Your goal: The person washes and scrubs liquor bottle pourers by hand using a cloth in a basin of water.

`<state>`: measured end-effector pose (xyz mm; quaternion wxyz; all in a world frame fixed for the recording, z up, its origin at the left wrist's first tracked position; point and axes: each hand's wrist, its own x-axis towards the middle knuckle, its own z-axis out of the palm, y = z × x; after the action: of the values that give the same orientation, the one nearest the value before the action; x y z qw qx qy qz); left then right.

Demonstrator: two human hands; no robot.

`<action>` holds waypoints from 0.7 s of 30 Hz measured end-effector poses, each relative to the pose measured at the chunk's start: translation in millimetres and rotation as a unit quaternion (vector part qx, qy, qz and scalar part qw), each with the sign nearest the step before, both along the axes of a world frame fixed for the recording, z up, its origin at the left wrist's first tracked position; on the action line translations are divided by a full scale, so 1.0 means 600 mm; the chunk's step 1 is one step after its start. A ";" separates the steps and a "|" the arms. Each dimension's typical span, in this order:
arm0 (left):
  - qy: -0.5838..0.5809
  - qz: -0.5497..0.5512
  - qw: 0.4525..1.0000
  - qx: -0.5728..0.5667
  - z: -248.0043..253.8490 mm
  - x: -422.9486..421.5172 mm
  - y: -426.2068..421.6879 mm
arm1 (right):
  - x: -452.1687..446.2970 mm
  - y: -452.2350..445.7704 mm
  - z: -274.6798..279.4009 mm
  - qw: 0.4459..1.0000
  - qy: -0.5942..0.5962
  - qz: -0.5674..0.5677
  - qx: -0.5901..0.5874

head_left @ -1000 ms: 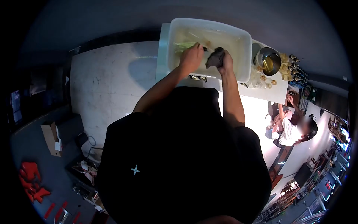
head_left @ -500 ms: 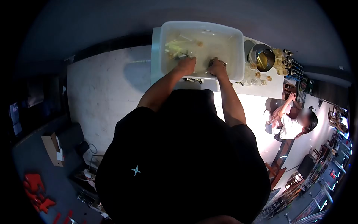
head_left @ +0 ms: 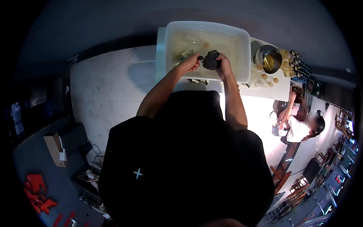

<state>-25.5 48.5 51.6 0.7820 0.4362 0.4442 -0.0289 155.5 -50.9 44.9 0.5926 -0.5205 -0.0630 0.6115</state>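
Note:
Both of my hands are over a large translucent plastic tub (head_left: 245, 49) holding cloudy, yellowish water. My right hand (head_left: 224, 65) grips a dark, rough lump (head_left: 211, 60); whether it is a cloth or something stiff I cannot tell. Close to its left side, my left hand (head_left: 191, 63) is closed with a small black piece (head_left: 200, 58) poking out between thumb and finger. Under the water left of that hand lie blurred pale and greenish items (head_left: 185, 54). Small dark and shiny things (head_left: 199, 81) sit at the tub's near edge.
Right of the tub stand a metal bowl (head_left: 270, 59) with yellowish contents, small glass jars (head_left: 264, 80) and rows of bottles (head_left: 295, 64). The pale counter (head_left: 109, 87) stretches left. Another person (head_left: 298, 126) works at the far right. A cardboard box (head_left: 55, 149) is at lower left.
Both hands have risen from down in the water and come closer together. The dark lump is now lifted into sight in my right hand, and the black piece shows in my left.

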 end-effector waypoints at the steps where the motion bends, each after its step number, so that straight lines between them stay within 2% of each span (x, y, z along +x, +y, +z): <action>1: -0.006 0.000 1.000 0.007 0.008 -0.002 0.000 | 0.001 0.005 -0.014 1.000 0.017 -0.004 0.014; 2: -0.012 0.000 1.000 0.013 0.015 -0.004 0.001 | 0.002 0.007 -0.027 0.999 0.034 -0.007 0.029; 8: 0.005 0.026 0.999 0.029 0.021 -0.014 -0.003 | -0.032 0.012 0.044 0.987 0.052 -0.116 0.097; 11: 0.001 0.034 0.999 0.022 0.020 -0.015 -0.004 | -0.026 0.014 -0.009 0.984 -0.019 -0.101 0.145; 14: 0.002 0.032 0.999 0.026 0.023 -0.014 -0.008 | -0.040 0.009 0.019 0.980 -0.017 -0.111 0.163; 17: -0.015 0.034 0.999 0.000 0.013 -0.009 -0.010 | -0.050 0.012 0.008 0.981 -0.100 -0.020 0.162; 20: -0.038 0.071 0.996 -0.027 0.016 0.002 -0.021 | -0.094 0.002 0.068 0.962 -0.206 0.040 0.176; 21: -0.046 0.089 0.994 -0.034 0.017 0.003 -0.025 | -0.103 0.012 0.063 0.922 -0.318 0.039 0.216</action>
<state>-23.8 33.6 61.7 0.8154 0.3691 0.4437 0.0452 93.8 -44.0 82.8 0.6153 -0.5441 -0.3991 0.4075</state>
